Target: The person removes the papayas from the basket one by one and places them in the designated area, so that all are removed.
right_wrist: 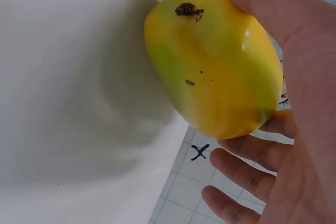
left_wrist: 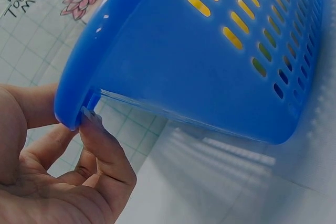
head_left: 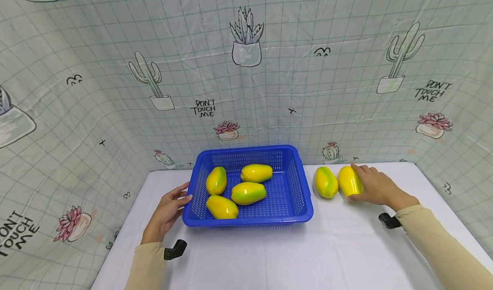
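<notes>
A blue plastic basket (head_left: 246, 222) stands on the white table with several yellow-green papayas (head_left: 248, 193) lying inside it. At its left side my left hand (head_left: 166, 210) pinches the rim; the left wrist view shows the fingers (left_wrist: 107, 150) bent under the rim's lip. To the right of the basket, my right hand (head_left: 375, 185) grips a papaya (head_left: 349, 182), thumb on the near side and fingers round the far side. The right wrist view shows this papaya (right_wrist: 215, 72) with a brown stem end. Another papaya (head_left: 326, 183) lies between it and the basket.
A white cloth covers the table (head_left: 269, 260). Behind and at both sides hangs a grid-patterned curtain (head_left: 269, 93) printed with cacti and lettering. The basket's far rim stands close to the back curtain.
</notes>
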Available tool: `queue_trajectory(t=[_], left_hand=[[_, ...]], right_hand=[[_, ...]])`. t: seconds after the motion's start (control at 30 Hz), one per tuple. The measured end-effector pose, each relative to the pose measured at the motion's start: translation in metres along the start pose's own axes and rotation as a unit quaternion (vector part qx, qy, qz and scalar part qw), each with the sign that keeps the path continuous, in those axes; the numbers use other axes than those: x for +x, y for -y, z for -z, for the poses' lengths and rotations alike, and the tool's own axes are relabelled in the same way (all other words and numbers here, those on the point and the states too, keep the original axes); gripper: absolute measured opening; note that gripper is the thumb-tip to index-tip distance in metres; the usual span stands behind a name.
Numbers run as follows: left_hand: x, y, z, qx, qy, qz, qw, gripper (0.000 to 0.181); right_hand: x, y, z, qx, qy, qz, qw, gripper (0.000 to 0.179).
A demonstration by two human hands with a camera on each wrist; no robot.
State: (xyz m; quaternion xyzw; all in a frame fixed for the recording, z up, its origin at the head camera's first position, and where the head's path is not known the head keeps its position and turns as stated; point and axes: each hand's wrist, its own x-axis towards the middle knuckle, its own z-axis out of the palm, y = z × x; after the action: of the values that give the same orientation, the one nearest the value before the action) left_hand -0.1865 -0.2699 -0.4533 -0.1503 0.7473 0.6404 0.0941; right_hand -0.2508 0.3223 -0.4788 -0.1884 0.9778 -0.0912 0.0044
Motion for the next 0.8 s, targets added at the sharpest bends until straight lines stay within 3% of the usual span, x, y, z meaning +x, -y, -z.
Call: queue_trajectory(t=[0.8], left_hand=[[-0.0002, -0.0013, 0.0000, 0.004, 0.000, 0.005, 1.0000, 0.059]], right_hand=[[-0.0025, -0.0036, -0.0019, -0.008, -0.003, 0.001, 1.0000, 0.112]])
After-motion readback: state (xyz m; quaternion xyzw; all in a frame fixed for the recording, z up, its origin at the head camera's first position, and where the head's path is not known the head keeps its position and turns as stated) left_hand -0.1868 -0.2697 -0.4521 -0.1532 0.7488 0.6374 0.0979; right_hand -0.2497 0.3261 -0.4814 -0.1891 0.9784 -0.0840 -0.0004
